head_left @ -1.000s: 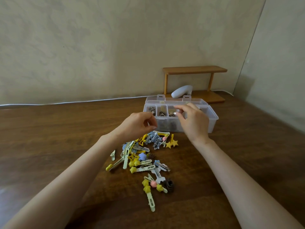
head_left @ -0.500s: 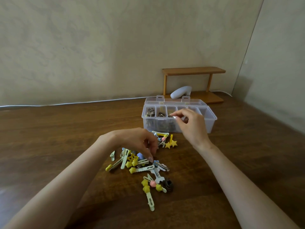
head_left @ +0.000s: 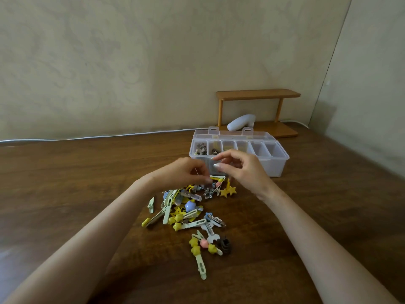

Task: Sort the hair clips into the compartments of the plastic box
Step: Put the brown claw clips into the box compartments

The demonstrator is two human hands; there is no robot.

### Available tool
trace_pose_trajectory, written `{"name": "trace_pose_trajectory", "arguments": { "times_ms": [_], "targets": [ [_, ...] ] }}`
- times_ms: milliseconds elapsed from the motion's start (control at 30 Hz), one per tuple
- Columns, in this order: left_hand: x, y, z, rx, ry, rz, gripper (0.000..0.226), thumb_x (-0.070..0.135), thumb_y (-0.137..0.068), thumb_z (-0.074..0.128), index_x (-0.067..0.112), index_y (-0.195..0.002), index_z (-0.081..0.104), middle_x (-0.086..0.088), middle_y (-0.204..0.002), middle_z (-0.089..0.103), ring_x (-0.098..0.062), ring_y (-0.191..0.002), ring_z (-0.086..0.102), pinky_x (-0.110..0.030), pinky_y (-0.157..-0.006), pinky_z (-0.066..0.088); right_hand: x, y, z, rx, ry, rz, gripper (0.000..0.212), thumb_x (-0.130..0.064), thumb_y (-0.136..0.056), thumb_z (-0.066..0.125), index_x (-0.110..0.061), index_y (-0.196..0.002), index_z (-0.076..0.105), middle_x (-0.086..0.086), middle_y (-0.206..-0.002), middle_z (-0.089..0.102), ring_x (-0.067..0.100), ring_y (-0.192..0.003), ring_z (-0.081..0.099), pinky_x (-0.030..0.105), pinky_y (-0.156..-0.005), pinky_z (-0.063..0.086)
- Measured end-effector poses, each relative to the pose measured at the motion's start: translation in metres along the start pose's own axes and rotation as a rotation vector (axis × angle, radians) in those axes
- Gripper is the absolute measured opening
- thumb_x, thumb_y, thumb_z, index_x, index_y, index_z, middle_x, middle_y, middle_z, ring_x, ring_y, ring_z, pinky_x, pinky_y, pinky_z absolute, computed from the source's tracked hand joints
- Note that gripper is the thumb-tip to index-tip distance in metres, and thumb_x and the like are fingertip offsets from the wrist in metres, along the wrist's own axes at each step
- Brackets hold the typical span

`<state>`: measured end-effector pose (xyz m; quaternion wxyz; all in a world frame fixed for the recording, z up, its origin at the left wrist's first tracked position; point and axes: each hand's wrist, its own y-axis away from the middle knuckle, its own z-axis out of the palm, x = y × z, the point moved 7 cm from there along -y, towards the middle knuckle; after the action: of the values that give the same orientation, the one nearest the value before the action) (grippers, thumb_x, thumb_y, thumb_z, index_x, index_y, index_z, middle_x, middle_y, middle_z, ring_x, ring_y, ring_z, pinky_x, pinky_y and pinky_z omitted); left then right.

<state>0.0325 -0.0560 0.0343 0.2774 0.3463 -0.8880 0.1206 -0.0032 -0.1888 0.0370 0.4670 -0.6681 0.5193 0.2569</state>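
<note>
1. Both hands are up in front of the plastic box (head_left: 271, 167), meeting just off its left front corner.
2. The left hand (head_left: 186, 174) has its fingers curled down, the tips right at the far edge of the hair clips (head_left: 186, 211). A thin silvery sliver shows by the fingers, but whether they grip it cannot be told.
3. The right hand (head_left: 243, 170) is curled too, thumb and forefinger drawn close together in front of the box wall. What they pinch, if anything, cannot be told.
4. The box sits open on the wooden table (head_left: 65, 183), with its lid (head_left: 232, 136) folded back behind. There are six compartments in a row: the two leftmost hold dark metallic clips, and the next two show yellowish pieces.
5. The pile lies loose on the table just in front of the box, a mix of yellow stars, pale green bars and blue and pink bits. A pale green clip (head_left: 201, 266) lies nearest the person.
6. Behind the box, a small wooden shelf (head_left: 258, 94) stands against the wall, with a white object (head_left: 241, 121) under it.
</note>
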Motion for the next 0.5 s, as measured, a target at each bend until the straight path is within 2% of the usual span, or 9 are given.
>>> {"name": "trace_pose_trajectory", "arguments": {
  "times_ms": [67,167,333,433,500],
  "targets": [
    [0.001,-0.002,-0.008,0.133,0.195,-0.008,0.013,0.025,-0.089,0.058,0.012,-0.091,0.062,0.006,-0.078,0.062,0.006,-0.062,0.055,-0.010,-0.059,0.043,-0.003,0.002,0.009,-0.086,-0.098,0.023,0.025,-0.021,-0.081,0.071,-0.020,-0.105,0.063,0.008,-0.092,0.064,0.008,-0.073,0.062,0.017,-0.057,0.048],
    [0.000,-0.002,-0.009,0.195,0.396,-0.044,0.012,0.022,-0.089,0.058,0.011,-0.090,0.062,0.004,-0.073,0.063,0.005,-0.060,0.058,-0.011,-0.059,0.046,-0.006,0.003,0.012,-0.089,-0.142,0.015,0.034,-0.014,-0.077,0.074,-0.018,-0.106,0.057,0.012,-0.094,0.065,0.011,-0.073,0.064,0.020,-0.060,0.052],
    [-0.005,-0.003,-0.006,0.220,0.501,-0.073,0.011,0.019,-0.086,0.062,0.012,-0.095,0.064,0.002,-0.076,0.067,-0.003,-0.069,0.063,-0.016,-0.065,0.048,-0.006,0.003,0.008,-0.036,-0.119,-0.030,0.025,-0.010,-0.078,0.073,-0.014,-0.099,0.060,0.004,-0.089,0.066,0.010,-0.072,0.064,0.021,-0.061,0.053],
    [-0.006,-0.003,-0.007,0.241,0.532,-0.075,0.016,0.018,-0.085,0.064,0.014,-0.100,0.061,0.000,-0.083,0.070,-0.004,-0.071,0.064,-0.015,-0.062,0.047,-0.006,0.002,0.003,0.000,-0.038,-0.039,0.021,-0.015,-0.080,0.072,-0.018,-0.098,0.061,-0.004,-0.088,0.064,0.003,-0.071,0.059,0.015,-0.062,0.048],
    [-0.004,-0.003,-0.006,0.234,0.512,-0.067,0.020,0.019,-0.083,0.065,0.014,-0.101,0.059,-0.004,-0.091,0.069,-0.006,-0.076,0.065,-0.014,-0.062,0.048,-0.005,0.000,-0.007,0.087,0.044,-0.054,0.020,-0.017,-0.081,0.071,-0.020,-0.098,0.060,-0.009,-0.088,0.062,0.001,-0.070,0.056,0.013,-0.061,0.045]
  ]
}}
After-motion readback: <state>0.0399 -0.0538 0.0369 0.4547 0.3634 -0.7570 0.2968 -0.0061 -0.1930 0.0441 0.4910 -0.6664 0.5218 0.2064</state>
